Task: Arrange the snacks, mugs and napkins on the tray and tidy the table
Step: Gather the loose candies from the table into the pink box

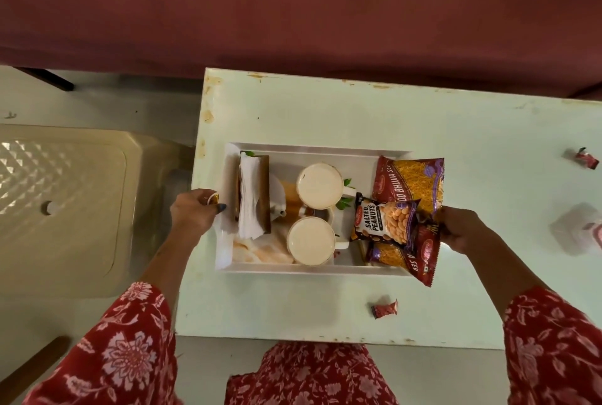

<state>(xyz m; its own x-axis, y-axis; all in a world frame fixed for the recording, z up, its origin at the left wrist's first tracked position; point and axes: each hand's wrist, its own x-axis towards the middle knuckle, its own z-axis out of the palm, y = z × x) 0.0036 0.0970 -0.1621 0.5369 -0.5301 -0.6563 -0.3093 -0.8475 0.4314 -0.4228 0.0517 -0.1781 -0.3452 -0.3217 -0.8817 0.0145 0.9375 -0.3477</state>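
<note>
Head view, straight down over table (pixel 456 131)

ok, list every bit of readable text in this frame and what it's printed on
"SALTED PEANUTS": on the peanut packet.
"...OO BHUJIA SEV": on the upper bhujia sev packet, start cut off.
"...A SEV": on the lower sev packet at the right hand.
Brand logos and the two red wrappers: too blurred.

Red sleeves (pixel 123 349) with pale floral print.

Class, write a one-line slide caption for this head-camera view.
Both hands grip a white tray loaded with two mugs, a napkin holder and snack packets on a pale table.
</note>
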